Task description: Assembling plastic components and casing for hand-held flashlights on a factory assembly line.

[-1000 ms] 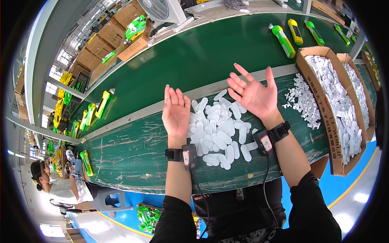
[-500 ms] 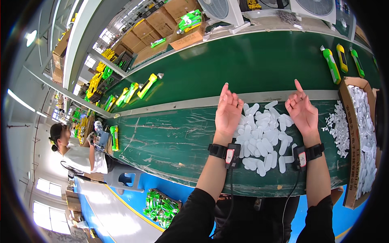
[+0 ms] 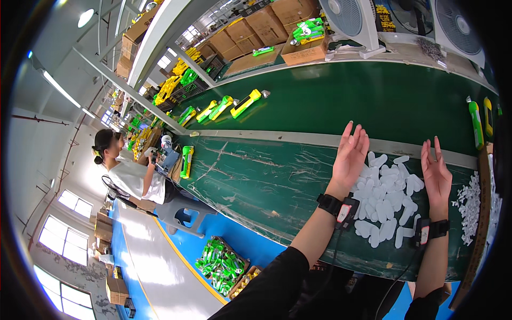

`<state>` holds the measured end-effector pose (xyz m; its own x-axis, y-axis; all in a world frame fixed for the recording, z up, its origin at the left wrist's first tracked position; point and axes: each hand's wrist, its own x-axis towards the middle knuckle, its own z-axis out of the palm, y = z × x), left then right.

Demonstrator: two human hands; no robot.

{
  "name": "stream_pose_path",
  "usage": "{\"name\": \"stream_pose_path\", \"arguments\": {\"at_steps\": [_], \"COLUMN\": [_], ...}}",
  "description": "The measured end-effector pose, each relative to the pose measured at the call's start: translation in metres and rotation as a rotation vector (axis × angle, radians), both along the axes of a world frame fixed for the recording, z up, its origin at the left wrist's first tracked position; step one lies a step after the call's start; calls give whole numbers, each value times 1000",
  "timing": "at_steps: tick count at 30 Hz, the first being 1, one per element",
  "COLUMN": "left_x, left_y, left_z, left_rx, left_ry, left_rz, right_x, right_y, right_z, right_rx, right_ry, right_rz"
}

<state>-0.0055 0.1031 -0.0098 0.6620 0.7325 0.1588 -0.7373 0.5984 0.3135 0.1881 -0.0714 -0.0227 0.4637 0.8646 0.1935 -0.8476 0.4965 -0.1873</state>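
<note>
A loose pile of flat, white, rounded strips (image 3: 381,194) lies on the scratched green tabletop (image 3: 266,186). My left hand (image 3: 350,159) is raised at the pile's left side, fingers stretched upward and holding nothing. On the other side of the pile my right hand (image 3: 436,173) is held up the same way, its fingers extended and no object in it. Each wrist carries a black strap with a small boxed device and a cable. To the right of my right hand is a heap of smaller white pieces (image 3: 469,205).
A cardboard box (image 3: 482,218) stands at the right edge. Beyond a grey rail runs a green belt (image 3: 314,101) with yellow-and-green tools (image 3: 246,103) on it. At the left a person (image 3: 136,168) sits working. A box of green tools (image 3: 221,264) rests on the floor.
The whole view has swung left, so the table, pile and hands appear farther right. The fingers of my left hand, partly curled before, are now straighter. The strips look unmoved.
</note>
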Motion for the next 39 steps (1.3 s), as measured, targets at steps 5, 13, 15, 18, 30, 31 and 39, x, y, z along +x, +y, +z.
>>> {"name": "stream_pose_path", "arguments": {"at_steps": [5, 13, 15, 18, 30, 31, 39], "left_x": [-5, -5, -5, -5, -5, -5, -3], "left_y": [7, 6, 5, 5, 10, 10, 9], "left_z": [-6, -3, -3, -3, -10, -10, -8], "left_rx": [17, -14, -9, -26, -85, -78, -105], "left_ry": [-12, 10, 6, -6, -80, -82, -130], "left_rz": [5, -13, -15, -23, -64, -80, -92], "right_x": [13, 7, 10, 2, 9, 11, 15], "right_y": [6, 3, 3, 2, 5, 4, 2], "right_z": [-21, -10, -15, -3, -16, -18, -15], "right_rx": [46, -26, 62, -26, 35, 35, 2], "right_ry": [-22, -46, -15, 3, 17, 19, -49], "right_rz": [-1, -37, 23, -19, 30, 34, 40]}}
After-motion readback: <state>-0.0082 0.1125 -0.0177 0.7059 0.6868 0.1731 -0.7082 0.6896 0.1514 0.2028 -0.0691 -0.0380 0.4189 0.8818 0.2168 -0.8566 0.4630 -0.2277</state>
